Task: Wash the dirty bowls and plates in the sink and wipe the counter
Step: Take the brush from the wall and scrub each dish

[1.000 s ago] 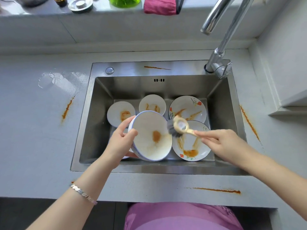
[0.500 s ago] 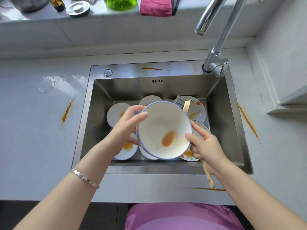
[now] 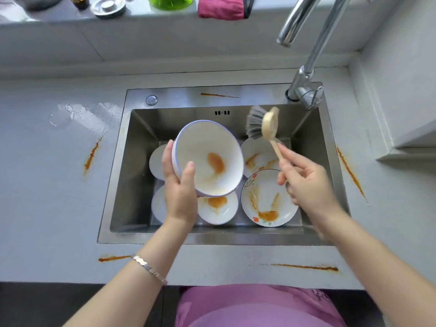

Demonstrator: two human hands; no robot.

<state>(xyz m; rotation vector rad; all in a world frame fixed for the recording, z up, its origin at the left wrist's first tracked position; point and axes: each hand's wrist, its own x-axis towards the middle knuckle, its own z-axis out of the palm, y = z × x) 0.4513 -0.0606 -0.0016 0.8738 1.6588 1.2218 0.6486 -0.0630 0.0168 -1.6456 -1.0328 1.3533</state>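
Observation:
My left hand (image 3: 180, 185) grips a white bowl with a blue rim (image 3: 207, 156), tilted above the steel sink (image 3: 122, 175); an orange smear lies inside it. A wooden dish brush (image 3: 264, 126) with grey bristles is held by its handle in my right hand (image 3: 304, 180), bristles up and apart from the bowl, near the sink's back wall. Below lie a stained small bowl (image 3: 218, 208), a flowered plate (image 3: 269, 199) with orange streaks, another stained plate (image 3: 257, 156), and more dishes partly hidden behind my left hand.
The faucet (image 3: 306, 57) rises at the sink's back right. Orange streaks mark the grey counter at the left (image 3: 92, 154), right (image 3: 350, 172) and front (image 3: 306, 267); a puddle (image 3: 77, 114) sits at the left. On the sill stand a pink cloth (image 3: 221, 7) and a green bottle (image 3: 169, 1).
My left hand has shifted its hold on the bowl and moved it up and left. My right hand has let go of the bowl's side and swung the brush head up toward the back of the sink.

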